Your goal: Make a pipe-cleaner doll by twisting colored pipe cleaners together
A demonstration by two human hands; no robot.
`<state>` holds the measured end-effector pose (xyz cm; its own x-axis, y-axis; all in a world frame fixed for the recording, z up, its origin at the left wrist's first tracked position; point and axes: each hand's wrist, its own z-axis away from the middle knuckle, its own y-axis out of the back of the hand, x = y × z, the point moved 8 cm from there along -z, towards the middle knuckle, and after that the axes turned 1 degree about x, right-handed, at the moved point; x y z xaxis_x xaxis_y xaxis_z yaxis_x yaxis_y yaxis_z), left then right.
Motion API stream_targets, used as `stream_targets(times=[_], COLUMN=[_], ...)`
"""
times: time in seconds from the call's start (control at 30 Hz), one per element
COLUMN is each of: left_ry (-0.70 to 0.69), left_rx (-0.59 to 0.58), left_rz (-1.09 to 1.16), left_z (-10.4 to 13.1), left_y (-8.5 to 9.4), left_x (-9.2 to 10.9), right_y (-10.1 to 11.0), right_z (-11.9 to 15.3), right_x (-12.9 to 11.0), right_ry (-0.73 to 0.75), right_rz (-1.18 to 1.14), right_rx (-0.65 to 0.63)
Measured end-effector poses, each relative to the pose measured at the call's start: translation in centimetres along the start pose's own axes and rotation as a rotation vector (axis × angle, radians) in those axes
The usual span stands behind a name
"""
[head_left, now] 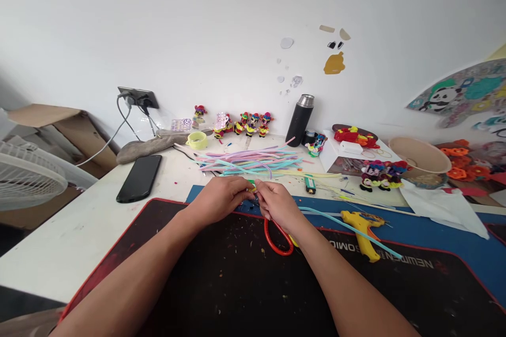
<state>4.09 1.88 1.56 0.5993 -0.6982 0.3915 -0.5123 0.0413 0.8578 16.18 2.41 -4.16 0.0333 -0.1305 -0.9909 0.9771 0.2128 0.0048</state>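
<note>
My left hand (227, 196) and my right hand (276, 201) meet over the far part of the black desk mat (237, 274). Both have their fingers pinched together at a small yellow and green piece (252, 185), mostly hidden by the fingertips. Below my right hand shows a red looped handle (279, 239), like that of scissors; whether it lies on the mat or hangs from the hand I cannot tell. A bundle of pastel pipe cleaners (253, 160) lies just beyond my hands. One light blue pipe cleaner (356, 229) stretches right, across a yellow glue gun (363, 231).
At the left lie a black phone (139, 179) and a fan (31, 168). Along the wall stand several small figures (253, 124), a yellow tape roll (196, 140) and a black flask (300, 121). Rightward are a white box (348, 155), more figures (382, 175) and a beige bowl (419, 155).
</note>
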Motion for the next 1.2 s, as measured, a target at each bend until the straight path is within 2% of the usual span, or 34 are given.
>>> stream_targets(times=[0.43, 0.73, 0.97, 1.2], left_ry=[0.045, 0.195, 0.202, 0.207], left_rx=[0.009, -0.017, 0.01, -0.027], left_rz=[0.0, 0.121, 0.187, 0.232], left_z=[-0.04, -0.1, -0.21, -0.25], left_y=[0.0, -0.4, -0.1, -0.08], left_x=[-0.02, -0.65, -0.25, -0.12], right_y=[-0.4, -0.2, 0.16, -0.01], right_z=[0.33, 0.14, -0.12, -0.06], right_x=[-0.03, -0.04, 0.33, 0.09], right_ry=[-0.001, 0.018, 0.056, 0.065], right_rz=[0.041, 0.022, 0.099, 0.132], right_rx=[-0.026, -0.013, 0.011, -0.015])
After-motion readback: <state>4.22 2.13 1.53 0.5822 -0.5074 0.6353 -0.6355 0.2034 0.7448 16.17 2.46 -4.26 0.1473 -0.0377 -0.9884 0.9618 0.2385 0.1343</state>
